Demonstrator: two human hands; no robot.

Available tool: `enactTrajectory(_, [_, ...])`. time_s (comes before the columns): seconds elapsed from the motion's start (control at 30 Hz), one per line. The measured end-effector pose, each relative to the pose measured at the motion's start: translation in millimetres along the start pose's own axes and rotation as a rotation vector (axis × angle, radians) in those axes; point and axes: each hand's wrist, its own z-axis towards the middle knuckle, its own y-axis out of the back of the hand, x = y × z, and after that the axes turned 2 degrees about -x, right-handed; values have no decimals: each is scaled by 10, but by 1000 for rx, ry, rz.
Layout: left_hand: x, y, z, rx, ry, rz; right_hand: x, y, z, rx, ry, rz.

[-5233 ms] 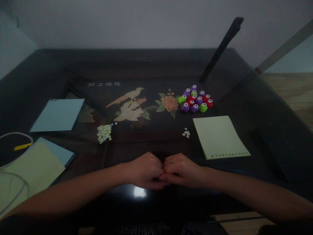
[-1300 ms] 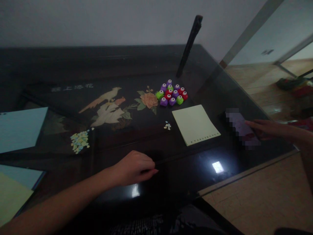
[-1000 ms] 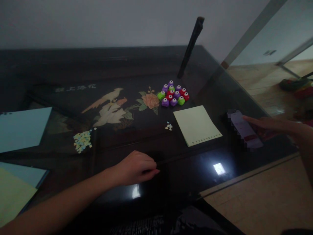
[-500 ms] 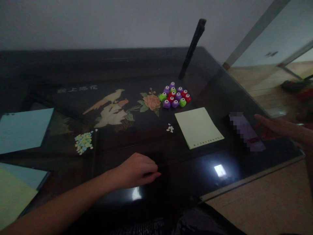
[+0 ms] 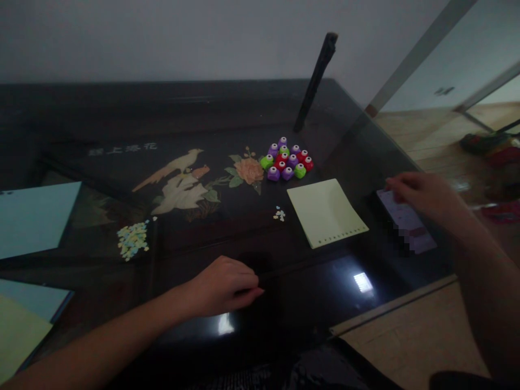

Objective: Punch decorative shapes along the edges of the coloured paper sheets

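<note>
My left hand (image 5: 225, 284) rests on the dark glossy tabletop, fingers curled in and nothing visible in them. To its upper right lies a pale yellow sheet of paper (image 5: 325, 208) with a row of small cut holes along its near edge. A few tiny paper cut-outs (image 5: 279, 214) lie left of this sheet. Over the far end of a purple, flat, phone-like object (image 5: 406, 219), partly pixelated, is my right hand (image 5: 422, 197). Its fingers are bent and close together, with nothing visible in them; whether they touch the object I cannot tell.
Several purple, green and red craft punches (image 5: 286, 160) with white round tops cluster beyond the sheet. A pile of paper cut-outs (image 5: 133, 240) lies left. Blue paper (image 5: 38, 219) and yellow paper (image 5: 20, 338) lie far left. A dark stick (image 5: 314, 84) stands slanted at the back.
My right hand has come in from the right edge to above the purple object, its fingers going from stretched to bent. The view has shifted slightly; my left hand stays on the table.
</note>
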Motion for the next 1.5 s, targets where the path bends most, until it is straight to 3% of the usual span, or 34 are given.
enactTrajectory(0.23, [-99,-2,11,-21,-66,181,471,-510,159,-31,258,87])
enactTrajectory(0.33, [-239,18,100,-60,-128,240,565,-674,291,-148,374,54])
enactTrajectory(0.47, [-378,-31,407,-90,-161,263,618,-814,443,-168,419,29])
enactTrajectory(0.63, [-349,-291,919,-136,-111,419,675,-925,466,-162,479,20])
enactTrajectory(0.83, [-207,-478,1095,-59,-58,483,711,-983,336,-146,548,-16])
enactTrajectory(1.5, [-176,-445,1070,-66,-83,447,632,-880,310,22,673,-47])
